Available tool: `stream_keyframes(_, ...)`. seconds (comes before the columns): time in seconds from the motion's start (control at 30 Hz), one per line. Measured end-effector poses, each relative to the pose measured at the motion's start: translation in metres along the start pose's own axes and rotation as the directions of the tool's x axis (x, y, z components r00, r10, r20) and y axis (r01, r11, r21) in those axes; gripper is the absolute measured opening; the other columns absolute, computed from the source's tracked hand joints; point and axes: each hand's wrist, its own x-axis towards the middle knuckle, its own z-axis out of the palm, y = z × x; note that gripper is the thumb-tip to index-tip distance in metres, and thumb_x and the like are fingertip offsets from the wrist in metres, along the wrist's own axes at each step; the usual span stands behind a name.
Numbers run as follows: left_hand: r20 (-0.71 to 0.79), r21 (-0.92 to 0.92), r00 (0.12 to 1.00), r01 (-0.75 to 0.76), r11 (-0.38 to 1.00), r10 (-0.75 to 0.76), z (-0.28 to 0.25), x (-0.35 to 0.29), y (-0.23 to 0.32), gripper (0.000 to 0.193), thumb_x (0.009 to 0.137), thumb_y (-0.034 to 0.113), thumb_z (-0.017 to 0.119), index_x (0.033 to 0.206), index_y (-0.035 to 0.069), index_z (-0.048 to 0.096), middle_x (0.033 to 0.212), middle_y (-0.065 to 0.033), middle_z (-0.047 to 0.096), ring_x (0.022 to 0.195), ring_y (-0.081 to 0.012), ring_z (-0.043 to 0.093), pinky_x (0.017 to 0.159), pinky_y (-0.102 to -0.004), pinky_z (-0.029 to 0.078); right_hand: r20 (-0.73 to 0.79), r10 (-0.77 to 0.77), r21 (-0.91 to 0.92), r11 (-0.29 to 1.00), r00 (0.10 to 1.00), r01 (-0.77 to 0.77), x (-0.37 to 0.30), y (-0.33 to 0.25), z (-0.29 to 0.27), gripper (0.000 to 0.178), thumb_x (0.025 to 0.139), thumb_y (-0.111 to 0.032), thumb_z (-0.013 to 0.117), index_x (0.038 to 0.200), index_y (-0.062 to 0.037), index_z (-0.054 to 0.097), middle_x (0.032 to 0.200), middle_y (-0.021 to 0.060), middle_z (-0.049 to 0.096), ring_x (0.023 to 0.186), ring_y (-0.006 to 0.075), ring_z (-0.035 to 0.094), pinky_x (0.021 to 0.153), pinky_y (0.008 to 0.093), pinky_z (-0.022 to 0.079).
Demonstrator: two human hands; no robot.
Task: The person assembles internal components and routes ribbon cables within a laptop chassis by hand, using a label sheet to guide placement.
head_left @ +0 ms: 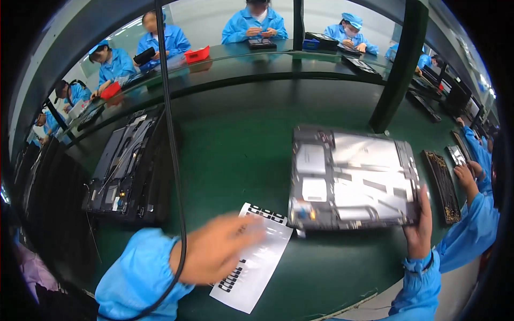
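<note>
My right hand [420, 227] grips the right edge of an electronic device chassis [369, 190], its thumb along the side. Silver plates, dark cables and pale rectangles fill the black frame, which is slightly blurred. Over a white sheet [251, 289] on the bench, my left hand [222, 249] is smeared by motion. Its fingers are too blurred to tell what they hold, if anything. Rows of small black bracket-shaped pieces line the sheet, partly covered by that hand. The chassis's lower left corner is close to the sheet's upper end.
A stack of similar chassis [120, 166] stands at the left. A black cable [174, 134] hangs in front of my left sleeve. A dark post [399, 69] rises behind the chassis. Right of it lies a narrow tray [441, 187], near a co-worker's hands [468, 176]. Several people work across the bench.
</note>
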Motion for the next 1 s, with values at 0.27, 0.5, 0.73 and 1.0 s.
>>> stream_keyframes(0.27, -0.12, 0.218, 0.969, 0.238, 0.946, -0.216, 0.045, -0.058, 0.023, 0.054, 0.068, 0.027, 0.067, 0.115, 0.005, 0.05, 0.122, -0.0174, 0.043, 0.106, -0.0313, 0.043, 0.085, -0.0409, 0.035, 0.029, 0.114, -0.128, 0.986, 0.993, -0.11, -0.022, 0.012, -0.01, 0.035, 0.088, -0.031, 0.048, 0.106, -0.0001, 0.052, 0.1, 0.012, 0.06, 0.086, 0.0204, 0.061, 0.074, 0.0316, 0.051)
stream_keyframes(0.5, -0.175, 0.221, 0.966, 0.227, 0.949, -0.19, 0.053, -0.05, 0.03, 0.052, 0.072, 0.029, 0.064, 0.111, -0.003, 0.049, 0.118, -0.0191, 0.045, 0.101, -0.03, 0.045, 0.08, -0.0386, 0.038, 0.011, 0.122, -0.416, 0.903, 0.992, -0.107, -0.014, 0.018, 0.004, 0.029, 0.087, -0.025, 0.05, 0.094, 0.0027, 0.057, 0.092, 0.0095, 0.06, 0.078, 0.0158, 0.058, 0.069, 0.026, 0.047)
stream_keyframes(0.73, -0.231, 0.125, 0.972, 0.083, 0.989, -0.052, 0.032, -0.044, 0.016, 0.038, 0.068, 0.003, 0.06, 0.104, -0.004, 0.054, 0.105, -0.0174, 0.052, 0.089, -0.0306, 0.052, 0.077, -0.0379, 0.041, 0.482, -0.376, -0.852, 0.011, 0.791, 0.524, -0.036, 0.023, 0.058, 0.012, 0.071, -0.002, 0.058, 0.082, 0.0042, 0.057, 0.08, 0.0127, 0.056, 0.073, 0.0226, 0.055, 0.066, 0.0284, 0.043)
stream_keyframes(1.0, -0.153, 0.181, 0.987, -0.03, 0.983, 0.058, 0.03, -0.045, -0.01, 0.035, 0.068, 0.005, 0.062, 0.102, 0.001, 0.056, 0.105, -0.0141, 0.053, 0.097, -0.0294, 0.051, 0.079, -0.0373, 0.042, 0.847, 0.086, -0.525, -0.016, 0.524, 0.851, -0.087, 0.097, 0.174, 0.01, 0.061, -0.004, 0.065, 0.067, -0.0013, 0.058, 0.064, 0.0079, 0.049, 0.062, 0.0222, 0.047, 0.057, 0.0307, 0.038)
